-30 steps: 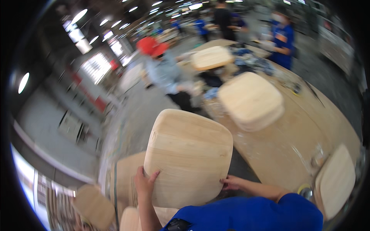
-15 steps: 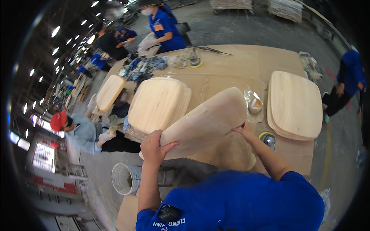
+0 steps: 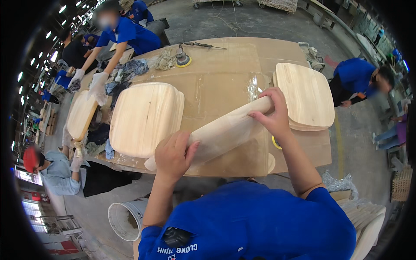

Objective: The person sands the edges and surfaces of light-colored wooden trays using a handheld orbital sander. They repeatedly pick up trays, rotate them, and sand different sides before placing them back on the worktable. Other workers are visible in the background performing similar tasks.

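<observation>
A pale wooden board (image 3: 225, 132) with rounded ends is tilted up above the near part of the table, its face foreshortened. My left hand (image 3: 174, 155) is closed round its near left end, thumb on the face toward me. At the far right end, my right hand (image 3: 274, 113) grips the edge, with the thumb below and the fingers over the top. Left of the board lies a stack of rounded wooden panels (image 3: 143, 119); a second stack of panels (image 3: 305, 95) lies to its right. A sander (image 3: 276, 143) is mostly hidden behind my right hand and the board.
Cardboard covers the table (image 3: 234, 56). Another sander (image 3: 182, 58) and rags (image 3: 132, 68) lie toward the back. At the left, a co-worker's gloved hand (image 3: 99, 86) is by another panel (image 3: 81, 115). A white bucket (image 3: 125, 220) stands on the floor, and more boards (image 3: 368, 221) are stacked behind me at right.
The board has turned more edge-on and sits lower. My right hand has shifted from its lower edge to over its far end. A masked co-worker now reaches toward the left panel.
</observation>
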{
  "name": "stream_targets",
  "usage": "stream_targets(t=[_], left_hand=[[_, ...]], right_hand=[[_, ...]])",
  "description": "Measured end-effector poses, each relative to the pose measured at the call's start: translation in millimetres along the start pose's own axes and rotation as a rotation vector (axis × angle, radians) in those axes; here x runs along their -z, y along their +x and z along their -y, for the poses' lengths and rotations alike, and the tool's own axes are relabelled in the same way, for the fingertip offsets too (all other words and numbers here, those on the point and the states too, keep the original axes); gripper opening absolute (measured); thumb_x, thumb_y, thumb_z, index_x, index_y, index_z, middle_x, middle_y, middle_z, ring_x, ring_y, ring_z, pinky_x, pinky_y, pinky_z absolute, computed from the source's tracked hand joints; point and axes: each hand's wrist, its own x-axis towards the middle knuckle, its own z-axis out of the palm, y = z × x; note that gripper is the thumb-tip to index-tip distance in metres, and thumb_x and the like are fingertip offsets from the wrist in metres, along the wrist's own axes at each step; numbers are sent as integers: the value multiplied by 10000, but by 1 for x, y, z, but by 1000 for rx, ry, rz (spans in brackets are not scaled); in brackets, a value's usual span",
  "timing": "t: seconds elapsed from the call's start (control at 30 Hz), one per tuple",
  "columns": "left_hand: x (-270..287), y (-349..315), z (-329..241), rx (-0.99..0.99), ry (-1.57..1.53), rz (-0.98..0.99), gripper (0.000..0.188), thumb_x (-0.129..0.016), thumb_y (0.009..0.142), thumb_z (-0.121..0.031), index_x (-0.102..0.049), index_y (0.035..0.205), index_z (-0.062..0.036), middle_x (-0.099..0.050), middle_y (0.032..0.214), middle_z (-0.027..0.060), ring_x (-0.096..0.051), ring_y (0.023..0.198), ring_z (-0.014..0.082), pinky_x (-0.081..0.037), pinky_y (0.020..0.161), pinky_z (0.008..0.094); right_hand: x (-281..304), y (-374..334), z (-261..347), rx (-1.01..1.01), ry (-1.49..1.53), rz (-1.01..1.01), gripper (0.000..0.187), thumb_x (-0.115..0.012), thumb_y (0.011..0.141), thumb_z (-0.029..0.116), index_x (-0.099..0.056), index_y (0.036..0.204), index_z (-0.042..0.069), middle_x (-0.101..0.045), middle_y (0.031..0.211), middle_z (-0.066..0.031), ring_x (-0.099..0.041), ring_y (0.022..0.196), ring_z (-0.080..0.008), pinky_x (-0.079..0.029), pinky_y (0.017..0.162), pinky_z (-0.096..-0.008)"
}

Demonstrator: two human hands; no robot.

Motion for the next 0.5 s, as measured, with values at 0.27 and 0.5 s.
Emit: stream_targets(t=[0.27,0.5], left_hand=[[13,-62,74,175,-220,-164,469,-864,606,-362,-601,815,-35,-586,721,86,-565,647,261,-448,590,344],[-13,-118,109,333,-775,-307,531,-901,585,-340,-549,838,-34,-538,772,34,-497,702,146,-409,640,274]], right_hand=[[-4,-7,21,-103,-50,-64,474,-837,641,278,-562,949,45,-509,952,-72,-498,900,-236,-415,806,-332],[-6,-33,49,-83,-175,-93,549,-844,611,376,-552,941,48,-491,987,-88,-481,927,-240,-406,812,-333]])
